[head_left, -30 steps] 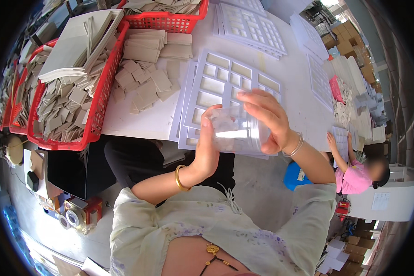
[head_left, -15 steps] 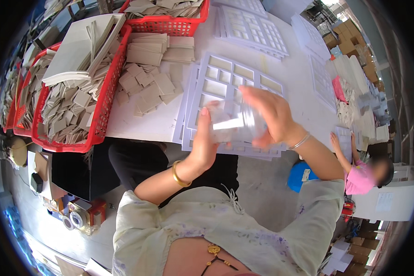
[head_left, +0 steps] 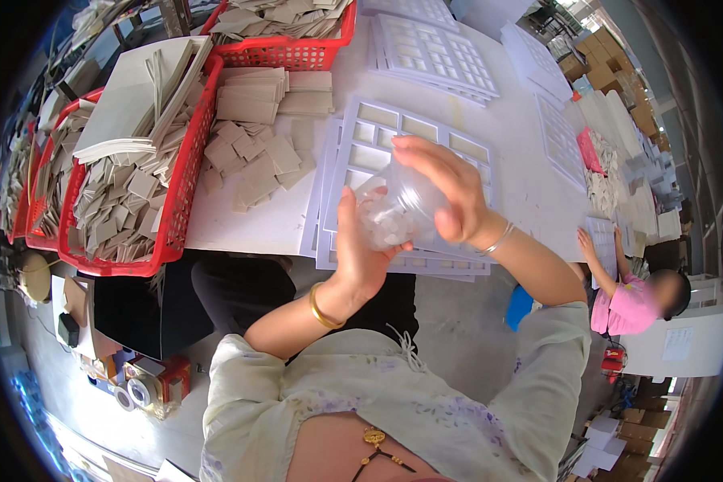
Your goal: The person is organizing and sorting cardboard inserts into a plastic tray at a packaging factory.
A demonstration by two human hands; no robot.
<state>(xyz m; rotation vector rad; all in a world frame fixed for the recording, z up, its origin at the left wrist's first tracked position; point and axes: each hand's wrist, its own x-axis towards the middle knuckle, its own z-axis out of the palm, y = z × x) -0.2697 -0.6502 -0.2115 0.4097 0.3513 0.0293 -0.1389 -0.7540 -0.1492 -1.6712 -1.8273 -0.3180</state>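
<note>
Between my two hands is a clear plastic jar, tilted, with small whitish pieces gathered in its lower part. My left hand cups the jar from the left and below, fingers curled under it. My right hand bends round the jar's upper right end, at the ridged rim; whether a lid is on there I cannot tell. Just beyond and beneath the jar lies a stack of white multi-opening frames at the table's near edge.
Red baskets full of grey card pieces stand at the left. Loose card pieces and card stacks lie beside them. More white frames are piled farther back. A person in pink works at the right.
The jar has tipped from nearly level to a steeper slant, and its white pieces now show at the lower end. My right hand has shifted left and slightly up.
</note>
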